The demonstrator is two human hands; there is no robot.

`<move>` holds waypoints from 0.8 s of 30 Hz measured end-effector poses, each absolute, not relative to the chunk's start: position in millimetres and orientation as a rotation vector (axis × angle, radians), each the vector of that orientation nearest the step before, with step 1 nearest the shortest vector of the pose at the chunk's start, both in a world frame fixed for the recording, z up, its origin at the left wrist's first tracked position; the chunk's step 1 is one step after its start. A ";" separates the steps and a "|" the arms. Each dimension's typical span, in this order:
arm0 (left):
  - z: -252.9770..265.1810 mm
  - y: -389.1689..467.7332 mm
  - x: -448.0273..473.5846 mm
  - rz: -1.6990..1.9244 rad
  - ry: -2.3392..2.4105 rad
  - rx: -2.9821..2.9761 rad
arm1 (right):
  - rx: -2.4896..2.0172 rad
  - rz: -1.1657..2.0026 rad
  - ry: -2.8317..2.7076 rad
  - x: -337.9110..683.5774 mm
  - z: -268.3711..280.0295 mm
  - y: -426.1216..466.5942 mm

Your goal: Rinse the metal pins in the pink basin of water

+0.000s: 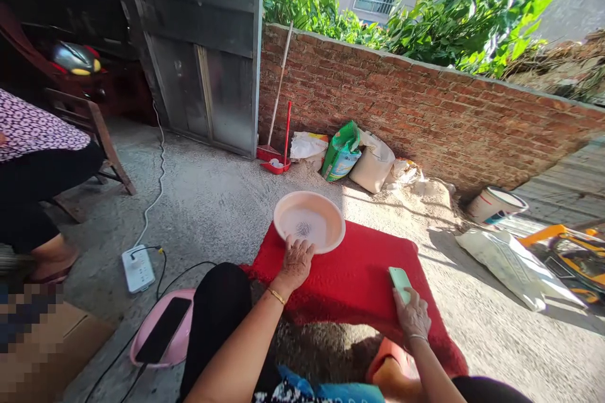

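Observation:
A peach-coloured plastic basin (335, 244) rests on the far left part of a low table or stool covered with a red cloth (350, 283). A dark speckled patch shows on its pale bottom; whether print or contents, I cannot tell. My left hand (297, 259) grips the basin's near rim, with its fingers bent over the edge. On the right part of the cloth, my right hand (413, 313) is closed around the lower end of a pale green, flat rectangular block (399, 279). The block's upper end sticks out past my fingers.
At left are a seated person (38, 132), a white power strip (138, 269) with cables, and a pink basin (174, 352) bearing a dark flat panel (165, 329). Sacks (371, 164) and a red dustpan (275, 164) stand by the brick wall. A bucket (496, 206) and yellow toy digger (576, 258) are right.

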State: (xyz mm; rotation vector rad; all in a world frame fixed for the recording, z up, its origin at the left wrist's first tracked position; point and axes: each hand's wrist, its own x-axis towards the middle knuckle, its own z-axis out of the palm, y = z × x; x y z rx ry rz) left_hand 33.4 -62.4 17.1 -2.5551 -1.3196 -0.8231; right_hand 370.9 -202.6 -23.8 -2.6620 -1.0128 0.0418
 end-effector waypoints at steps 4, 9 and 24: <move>19.8 -64.8 31.1 -0.797 -1.325 -2.553 | -2.672 0.061 -0.996 367.2 -17.8 -204.8; 21.1 -67.3 27.9 -0.750 -1.309 -2.553 | -2.699 0.211 -1.014 363.8 -7.1 -203.9; 65.1 -54.2 18.8 -0.509 -1.545 -2.946 | -2.787 0.398 -1.287 371.1 26.7 -197.8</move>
